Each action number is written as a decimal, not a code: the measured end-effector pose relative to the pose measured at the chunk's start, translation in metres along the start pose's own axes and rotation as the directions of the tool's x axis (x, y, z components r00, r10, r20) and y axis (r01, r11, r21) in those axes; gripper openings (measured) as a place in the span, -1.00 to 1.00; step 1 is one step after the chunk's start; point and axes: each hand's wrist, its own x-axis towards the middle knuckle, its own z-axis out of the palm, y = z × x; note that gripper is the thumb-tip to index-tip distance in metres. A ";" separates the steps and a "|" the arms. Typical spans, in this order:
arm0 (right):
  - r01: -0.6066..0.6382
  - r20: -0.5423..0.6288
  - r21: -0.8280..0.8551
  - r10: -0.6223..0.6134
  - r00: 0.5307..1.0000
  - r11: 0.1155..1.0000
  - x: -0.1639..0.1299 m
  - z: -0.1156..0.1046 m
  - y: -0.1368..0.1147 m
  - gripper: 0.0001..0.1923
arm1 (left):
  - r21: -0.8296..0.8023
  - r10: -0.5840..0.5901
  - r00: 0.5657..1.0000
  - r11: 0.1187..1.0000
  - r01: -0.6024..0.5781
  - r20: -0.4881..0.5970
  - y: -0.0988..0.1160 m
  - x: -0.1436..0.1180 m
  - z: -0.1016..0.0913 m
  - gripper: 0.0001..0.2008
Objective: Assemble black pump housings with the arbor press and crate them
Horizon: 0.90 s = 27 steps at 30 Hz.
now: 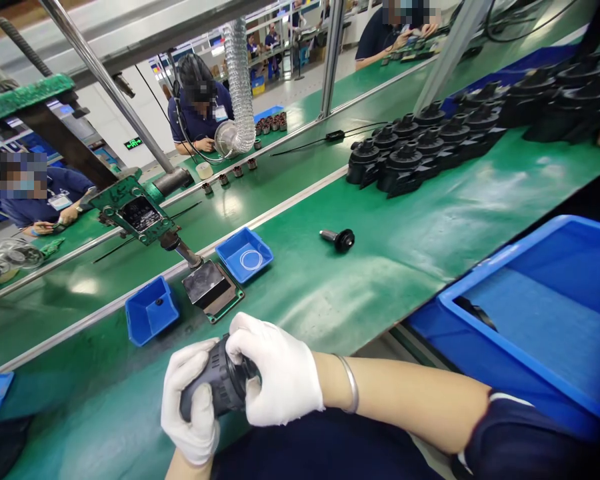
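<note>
- Left hand (190, 407), white glove, wrapped around the lower left end of a black round housing (223, 385), fingers closed on it.
- Right hand (275, 377), white glove, grips the same housing from the right and top; metal bangle (351, 383) on that wrist.
- Housing held just above the near edge of the green belt (430, 233), close to the person's body, between both hands.
- Just beyond the hands: a flat green-edged fixture plate (211, 288) under a press tool (135, 213) on a slanted arm.
- Small blue tray (150, 312) left of the plate, one dark small part inside.
- Second blue tray (244, 253) right of the plate, holds a white ring (251, 259).
- Lone black rotor piece (339, 239) lies on its side on the belt, well apart from the hands.
- Cluster of black housings (420, 150) farther up the belt on the right.
- Big blue bin (530, 313) at the right near edge.
- Other people sit across the line, hands at their own stations.
</note>
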 end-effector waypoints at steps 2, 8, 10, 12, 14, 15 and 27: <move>-0.071 0.068 -0.067 0.075 0.995 0.995 0.006 -0.006 -0.008 -0.61 | -0.050 -0.131 0.991 0.990 0.130 -0.009 -0.006 0.000 0.004 -0.83; -0.198 0.248 -0.277 0.268 0.931 0.940 0.013 0.001 -0.008 -0.63 | -0.143 -0.662 0.728 0.714 0.685 0.181 -0.050 0.002 0.038 -0.69; -0.195 0.316 -0.330 0.303 0.899 0.924 0.009 0.008 0.007 -0.60 | -0.178 -0.711 0.683 0.659 0.731 0.170 -0.063 0.002 0.041 -0.64; -0.162 0.315 -0.343 0.276 0.908 0.925 0.003 0.013 0.024 -0.56 | -0.216 -0.734 0.661 0.628 0.748 0.156 -0.068 -0.002 0.035 -0.59; -0.107 0.264 -0.286 0.185 0.946 0.952 -0.002 0.015 0.041 -0.50 | -0.259 -0.694 0.681 0.630 0.732 0.234 -0.066 -0.010 0.025 -0.49; -0.088 0.250 -0.218 0.142 0.958 0.972 -0.004 0.016 0.049 -0.47 | -0.262 -0.645 0.698 0.648 0.715 0.311 -0.062 -0.016 0.020 -0.36; -0.126 0.554 0.133 0.032 0.832 0.983 0.027 0.011 0.080 -0.25 | -0.062 -0.398 0.810 0.882 0.466 0.430 -0.046 -0.032 0.034 0.12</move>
